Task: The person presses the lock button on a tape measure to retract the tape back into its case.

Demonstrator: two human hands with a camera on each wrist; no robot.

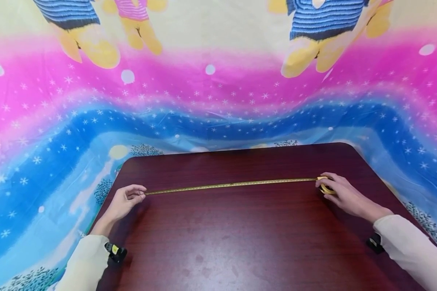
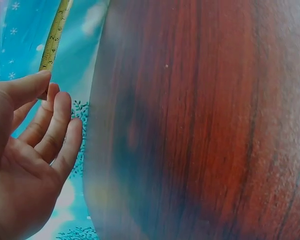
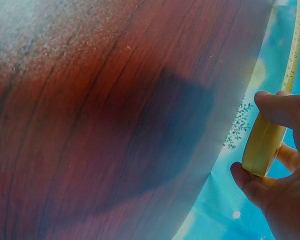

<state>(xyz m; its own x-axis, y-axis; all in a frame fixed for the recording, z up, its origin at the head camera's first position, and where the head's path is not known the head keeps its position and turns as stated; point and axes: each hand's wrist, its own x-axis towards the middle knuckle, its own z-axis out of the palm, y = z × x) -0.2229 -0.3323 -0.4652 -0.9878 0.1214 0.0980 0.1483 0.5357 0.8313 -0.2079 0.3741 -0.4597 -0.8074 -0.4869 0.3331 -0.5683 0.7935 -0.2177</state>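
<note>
A yellow tape measure (image 3: 262, 145) is in my right hand (image 1: 346, 196), its case gripped between thumb and fingers. From it the yellow blade (image 1: 225, 185) runs out, stretched almost straight across to the left. My left hand (image 1: 125, 202) pinches the blade's free end between thumb and index finger. In the left wrist view the blade's low numbers (image 2: 50, 52) show just past the left thumb, and the other fingers (image 2: 55, 125) are loosely bent. In the right wrist view the blade leaves the case by the right thumb.
Below the blade lies a dark reddish-brown wooden table (image 1: 218, 238) with rounded far corners. A printed cloth (image 1: 211, 89) in pink and blue, with snowflakes and bear figures, hangs behind and around it. Dark wrist devices (image 1: 116, 252) sit at both white sleeves (image 1: 411, 246).
</note>
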